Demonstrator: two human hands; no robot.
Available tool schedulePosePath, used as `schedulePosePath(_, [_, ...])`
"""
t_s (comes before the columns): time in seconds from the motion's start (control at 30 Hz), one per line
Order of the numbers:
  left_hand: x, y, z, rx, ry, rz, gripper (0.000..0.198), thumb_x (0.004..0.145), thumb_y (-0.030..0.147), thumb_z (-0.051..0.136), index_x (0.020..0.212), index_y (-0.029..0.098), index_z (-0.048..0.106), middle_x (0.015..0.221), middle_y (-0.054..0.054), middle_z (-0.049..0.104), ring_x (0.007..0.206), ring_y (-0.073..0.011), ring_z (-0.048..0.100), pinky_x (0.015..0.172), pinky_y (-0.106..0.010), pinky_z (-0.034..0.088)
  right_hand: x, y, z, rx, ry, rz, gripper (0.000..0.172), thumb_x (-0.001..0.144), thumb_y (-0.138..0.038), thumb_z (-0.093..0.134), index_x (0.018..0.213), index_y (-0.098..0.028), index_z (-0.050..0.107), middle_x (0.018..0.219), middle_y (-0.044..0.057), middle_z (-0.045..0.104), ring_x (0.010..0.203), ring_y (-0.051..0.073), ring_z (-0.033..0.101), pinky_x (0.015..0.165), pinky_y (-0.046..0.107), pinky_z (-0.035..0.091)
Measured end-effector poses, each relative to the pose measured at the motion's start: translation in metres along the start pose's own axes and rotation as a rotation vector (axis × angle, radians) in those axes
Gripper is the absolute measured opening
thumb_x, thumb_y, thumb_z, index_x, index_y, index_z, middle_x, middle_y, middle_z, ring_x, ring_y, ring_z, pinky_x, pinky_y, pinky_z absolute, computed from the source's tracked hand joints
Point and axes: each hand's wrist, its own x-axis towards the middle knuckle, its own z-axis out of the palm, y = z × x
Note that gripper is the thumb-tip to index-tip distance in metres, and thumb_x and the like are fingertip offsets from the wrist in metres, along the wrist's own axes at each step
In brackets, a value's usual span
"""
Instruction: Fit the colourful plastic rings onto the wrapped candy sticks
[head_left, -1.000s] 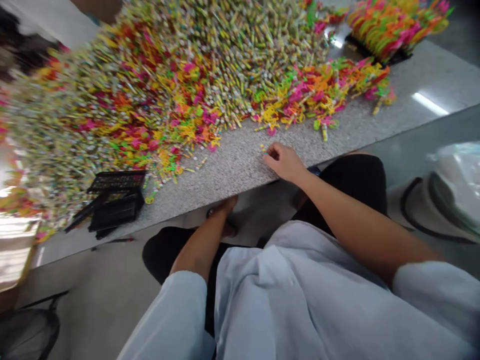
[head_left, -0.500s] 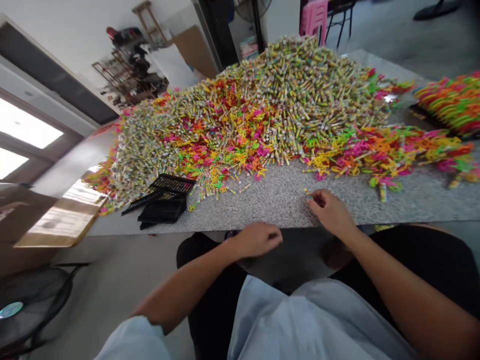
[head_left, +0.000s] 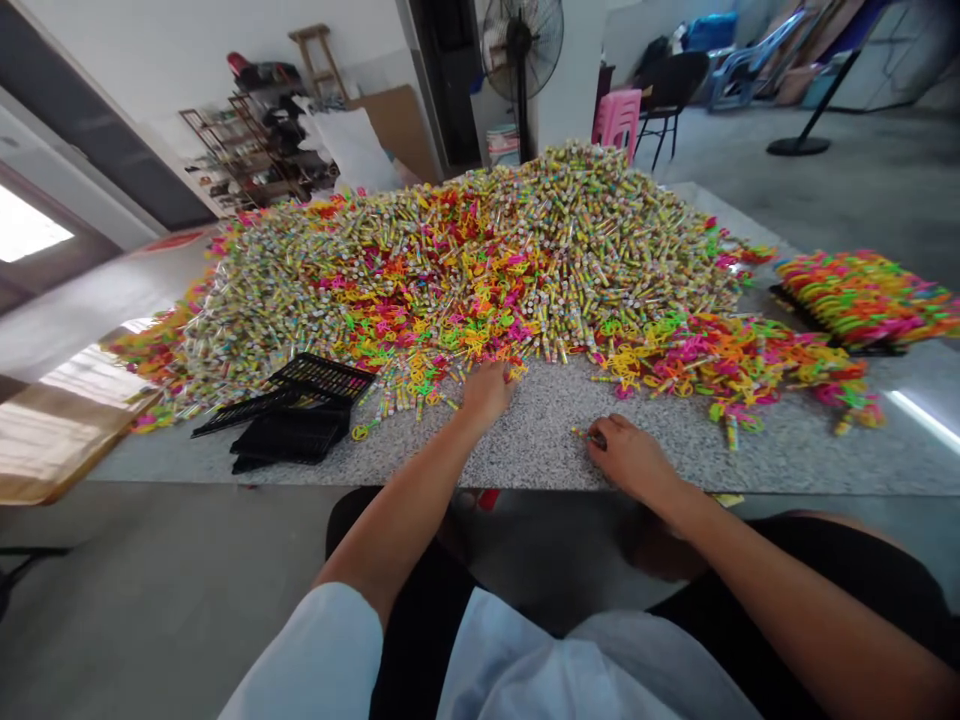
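My right hand [head_left: 626, 455] is closed above the front of the speckled stone table, its fingertips pinching a small printed tube [head_left: 577, 432] whose yellowish end sticks out to the left. My left hand [head_left: 487, 393] reaches to the front edge of the big heap, touching or just over bright plastic loop-shaped pieces [head_left: 517, 368]. Its fingertips blend into the pieces, so their grip is hidden. The heap of small patterned tubes [head_left: 600, 230] covers much of the table, with pink, orange, yellow and green loop pieces mixed in.
Black slotted trays [head_left: 292, 430] lie stacked at the table's front left. On the right, another black tray [head_left: 877, 348] carries rows of bright loop pieces. A loose band of loop pieces [head_left: 720, 355] lies before it. Behind stand a fan [head_left: 521, 45] and pink stools [head_left: 619, 118].
My left hand has gone from above my lap forward to the heap's edge. My right hand keeps its pinch on the small tube. The view has tilted up and turned rightward.
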Motion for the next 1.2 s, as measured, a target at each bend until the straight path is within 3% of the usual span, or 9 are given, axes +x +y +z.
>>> schedulePosePath(0.1, [-0.015, -0.005, -0.004, -0.372, -0.046, -0.055, 0.017, 0.090, 0.034, 0.065, 0.095, 0.018, 0.062, 0.090, -0.006, 0.066, 0.082, -0.0178, 0.061, 0.075, -0.030, 0.047, 0.012, -0.007, -0.001, 0.242, 0.032, 0.173, 0.010, 0.090, -0.031, 0.061, 0.090, -0.022, 0.064, 0.080, 0.006, 0.069, 0.073, 0.022, 0.066, 0.067, 0.032, 0.046])
schedulePosePath(0.23, [-0.043, 0.001, -0.014, -0.904, -0.272, -0.084, 0.030, 0.088, 0.044, 0.067, 0.101, 0.019, 0.059, 0.079, 0.001, 0.060, 0.058, -0.0095, 0.048, 0.058, -0.023, 0.039, 0.027, -0.029, -0.009, 0.852, 0.078, 0.291, 0.021, 0.086, -0.040, 0.066, 0.093, -0.025, 0.054, 0.071, -0.001, 0.068, 0.053, 0.017, 0.058, 0.052, 0.029, 0.045])
schedulePosePath(0.3, [-0.053, 0.008, -0.021, -0.943, -0.296, -0.032, 0.033, 0.085, 0.044, 0.070, 0.105, 0.019, 0.062, 0.079, 0.002, 0.060, 0.061, -0.0093, 0.048, 0.059, -0.023, 0.039, 0.032, -0.044, -0.016, 1.112, 0.104, 0.267, 0.026, 0.086, -0.043, 0.067, 0.096, -0.026, 0.051, 0.076, -0.001, 0.070, 0.049, 0.014, 0.055, 0.048, 0.028, 0.045])
schedulePosePath(0.37, [-0.059, 0.016, -0.030, -0.880, -0.295, 0.034, 0.033, 0.085, 0.042, 0.070, 0.107, 0.019, 0.067, 0.079, 0.002, 0.060, 0.066, -0.0103, 0.050, 0.062, -0.023, 0.039, 0.037, -0.058, -0.020, 1.228, 0.153, 0.229, 0.029, 0.086, -0.044, 0.069, 0.100, -0.026, 0.052, 0.081, -0.001, 0.071, 0.049, 0.013, 0.054, 0.047, 0.027, 0.046])
schedulePosePath(0.6, [-0.069, 0.029, -0.042, -0.756, -0.198, 0.074, 0.017, 0.083, 0.031, 0.068, 0.095, 0.018, 0.069, 0.076, 0.002, 0.063, 0.069, -0.0113, 0.054, 0.065, -0.023, 0.041, 0.039, -0.072, -0.007, 1.019, 0.157, 0.196, 0.029, 0.088, -0.048, 0.070, 0.102, -0.023, 0.062, 0.067, -0.003, 0.063, 0.048, 0.012, 0.052, 0.046, 0.025, 0.042])
schedulePosePath(0.77, [-0.069, 0.025, -0.036, -0.825, -0.291, 0.071, 0.018, 0.086, 0.030, 0.064, 0.097, 0.018, 0.070, 0.072, 0.002, 0.064, 0.063, -0.0119, 0.055, 0.059, -0.024, 0.040, 0.036, -0.069, 0.002, 0.855, 0.145, 0.207, 0.033, 0.089, -0.052, 0.068, 0.102, -0.022, 0.064, 0.063, -0.004, 0.060, 0.048, 0.013, 0.052, 0.047, 0.026, 0.040])
schedulePosePath(1.0, [-0.063, 0.025, -0.036, -0.810, -0.224, 0.063, 0.018, 0.084, 0.034, 0.071, 0.091, 0.017, 0.071, 0.076, 0.000, 0.066, 0.069, -0.0128, 0.055, 0.064, -0.025, 0.041, 0.044, -0.060, -0.006, 0.771, 0.055, 0.172, 0.030, 0.087, -0.049, 0.070, 0.101, -0.022, 0.067, 0.070, -0.001, 0.064, 0.052, 0.013, 0.054, 0.049, 0.026, 0.041])
schedulePosePath(1.2, [-0.061, 0.018, -0.037, -0.837, -0.241, 0.113, 0.020, 0.081, 0.034, 0.074, 0.092, 0.018, 0.069, 0.077, 0.000, 0.065, 0.071, -0.0131, 0.056, 0.066, -0.024, 0.042, 0.043, -0.057, -0.013, 0.751, 0.000, 0.071, 0.027, 0.089, -0.044, 0.068, 0.107, -0.024, 0.069, 0.085, 0.003, 0.070, 0.069, 0.017, 0.062, 0.059, 0.028, 0.048])
